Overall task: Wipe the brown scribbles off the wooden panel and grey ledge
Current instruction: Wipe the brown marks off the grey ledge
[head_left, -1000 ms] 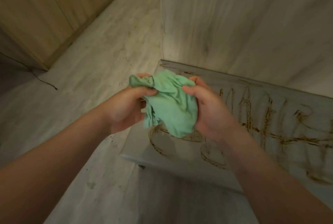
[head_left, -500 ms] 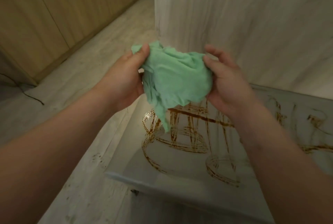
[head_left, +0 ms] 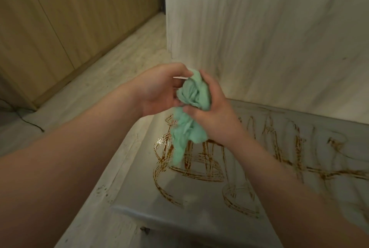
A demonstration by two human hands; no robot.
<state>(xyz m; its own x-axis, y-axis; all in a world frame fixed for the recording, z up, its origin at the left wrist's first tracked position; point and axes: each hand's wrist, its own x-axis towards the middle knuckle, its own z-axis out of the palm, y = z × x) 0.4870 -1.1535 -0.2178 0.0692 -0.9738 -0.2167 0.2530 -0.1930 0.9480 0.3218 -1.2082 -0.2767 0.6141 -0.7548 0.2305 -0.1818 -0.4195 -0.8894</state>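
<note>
A crumpled green cloth (head_left: 192, 96) is bunched between both hands in the air above the grey ledge (head_left: 179, 199). My right hand (head_left: 211, 112) grips the bunch from the right, thumb and fingers curled round it. My left hand (head_left: 159, 90) holds its left side with fingers curled against it. A loose tail of the cloth hangs down over the ledge. Brown scribbles (head_left: 199, 166) cover the ledge from its left part to the right edge of view. The pale wooden panel (head_left: 259, 34) rises behind the ledge; no scribbles show on the part in view.
Light wood-grain floor (head_left: 111, 76) lies to the left. Tan cupboard doors (head_left: 60, 18) line the far left wall. A dark cable (head_left: 30, 123) runs across the floor at the left. Small brown specks (head_left: 101, 190) mark the floor beside the ledge's left edge.
The cloth was spread wide between the hands; now it is squeezed into a tight bunch with a tail hanging. Both hands have come closer together.
</note>
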